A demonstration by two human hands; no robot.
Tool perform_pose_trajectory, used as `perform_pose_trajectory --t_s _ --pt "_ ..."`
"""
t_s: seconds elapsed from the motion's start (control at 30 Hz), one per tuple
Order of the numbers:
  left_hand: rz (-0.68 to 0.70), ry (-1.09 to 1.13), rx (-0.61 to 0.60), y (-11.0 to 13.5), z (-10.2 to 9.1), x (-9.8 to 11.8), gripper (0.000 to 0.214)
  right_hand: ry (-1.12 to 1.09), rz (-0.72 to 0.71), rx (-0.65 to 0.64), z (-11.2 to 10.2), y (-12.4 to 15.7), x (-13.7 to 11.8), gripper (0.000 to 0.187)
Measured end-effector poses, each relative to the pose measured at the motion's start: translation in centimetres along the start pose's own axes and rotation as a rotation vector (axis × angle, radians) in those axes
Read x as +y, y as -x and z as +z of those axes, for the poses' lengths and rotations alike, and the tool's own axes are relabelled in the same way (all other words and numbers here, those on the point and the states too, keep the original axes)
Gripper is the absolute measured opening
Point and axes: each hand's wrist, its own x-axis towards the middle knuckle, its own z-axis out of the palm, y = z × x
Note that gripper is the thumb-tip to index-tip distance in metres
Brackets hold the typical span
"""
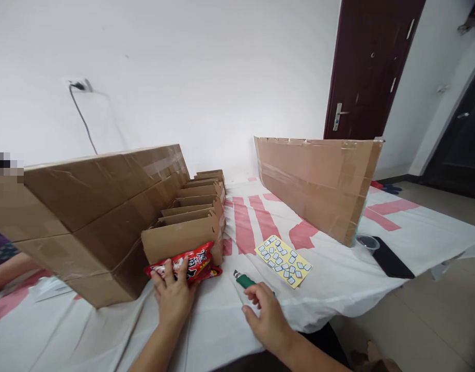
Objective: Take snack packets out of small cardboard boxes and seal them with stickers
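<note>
Two red packets with Chinese lettering (pixel 189 263) lean, overlapping, against the nearest cardboard divider (pixel 175 240). My left hand (pixel 174 292) grips them from the front, its fingers spread over the glossy wrapping. A green utility knife (pixel 245 280) lies on the cloth, its blade end pointing away to the left. Just over the knife's near end is my right hand (pixel 268 318), thumb and curled fingers apart, with nothing visible in it. To the right of the knife lies a yellow sheet of small outlined labels (pixel 284 260).
Several cardboard compartments (pixel 199 201) run back beside a tall cardboard box (pixel 106 217). A cardboard panel (pixel 311 181) stands on the right. Near it are a clear plastic cup (pixel 367 243) and a black phone (pixel 392 261). Another person's arm (pixel 13 268) shows at far left.
</note>
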Motion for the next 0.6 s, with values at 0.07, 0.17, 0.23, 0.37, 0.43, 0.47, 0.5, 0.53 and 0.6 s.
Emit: perform_pose_trajectory --t_s 0.07,0.17,0.23,0.37,0.43,0.47,0.5,0.53,0.6 --pt "0.015 -0.01 0.03 0.8 0.0 0.0 0.065 0.092 -0.009 0.013 -2.5 0.4 0.9 0.017" --pt "0.024 0.009 0.063 1.8 -0.3 0.3 0.066 0.205 0.01 0.057 -5.7 1.2 2.8 0.011" --pt "0.019 0.038 0.067 2.2 -0.6 0.5 0.07 0.229 0.039 0.073 -7.0 1.8 3.6 0.01" --pt "-0.011 0.072 0.063 2.4 -0.7 0.9 0.077 0.185 0.046 -0.001 -7.0 2.6 3.3 0.01" --pt "-0.016 0.081 0.064 2.4 -0.6 0.9 0.076 0.156 0.011 -0.069 -5.9 3.0 2.6 0.009" --pt "-0.014 0.085 0.062 2.4 -0.5 0.8 0.074 0.144 -0.008 -0.096 -5.2 3.1 2.4 0.009" --pt "-0.009 0.087 0.062 2.5 -0.5 0.7 0.072 0.138 -0.026 -0.114 -4.5 3.3 2.2 0.009" --pt "-0.003 0.087 0.063 2.5 -0.4 0.6 0.07 0.144 -0.042 -0.125 -3.8 3.5 2.2 0.009" --pt "0.013 0.076 0.069 2.5 -0.3 0.3 0.063 0.2 -0.088 -0.129 -2.6 3.8 2.4 0.01"
